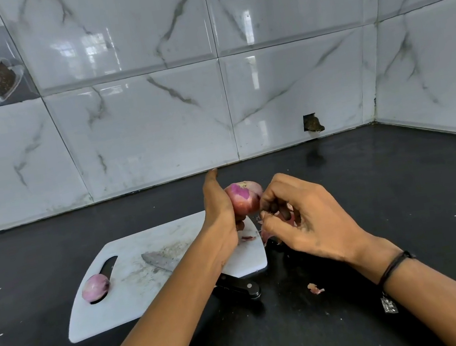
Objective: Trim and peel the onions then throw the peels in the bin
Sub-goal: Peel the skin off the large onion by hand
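Here left hand (221, 219) grips round onion (245, 200); right hand (304, 220) pinches papery peel (265, 236).

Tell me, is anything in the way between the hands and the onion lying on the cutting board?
Yes: a knife lies on the cutting board between that onion and the hands. The left hand holds a second onion; the right hand pinches its peel.

- held onion (245, 200): red, top cut flat, skin partly off, in the air over board (139, 302) right end, gripped by left hand (220, 213)
- second onion (95, 287): pale purple, lying on board's left end
- peel strip (266, 237): probably pinched in right hand (303, 217)
- peel scrap (315, 289): on counter (372, 178)
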A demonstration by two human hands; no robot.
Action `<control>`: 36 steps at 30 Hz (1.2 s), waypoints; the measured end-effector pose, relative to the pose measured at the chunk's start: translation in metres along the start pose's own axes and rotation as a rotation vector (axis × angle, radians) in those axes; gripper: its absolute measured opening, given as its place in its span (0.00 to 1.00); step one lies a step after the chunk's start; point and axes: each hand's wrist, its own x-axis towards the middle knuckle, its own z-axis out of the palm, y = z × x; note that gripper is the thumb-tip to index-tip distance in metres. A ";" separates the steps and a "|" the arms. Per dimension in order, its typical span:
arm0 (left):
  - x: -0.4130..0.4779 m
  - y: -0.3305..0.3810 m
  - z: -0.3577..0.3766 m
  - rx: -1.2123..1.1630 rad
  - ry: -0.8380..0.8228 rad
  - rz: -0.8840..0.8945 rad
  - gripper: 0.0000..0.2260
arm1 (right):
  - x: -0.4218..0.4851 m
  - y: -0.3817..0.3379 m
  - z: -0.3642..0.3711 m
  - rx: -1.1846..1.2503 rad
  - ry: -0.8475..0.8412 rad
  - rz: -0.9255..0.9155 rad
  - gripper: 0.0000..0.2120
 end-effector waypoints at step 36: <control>-0.011 0.001 0.000 0.085 -0.243 0.128 0.17 | 0.004 0.011 0.002 0.038 0.111 0.014 0.16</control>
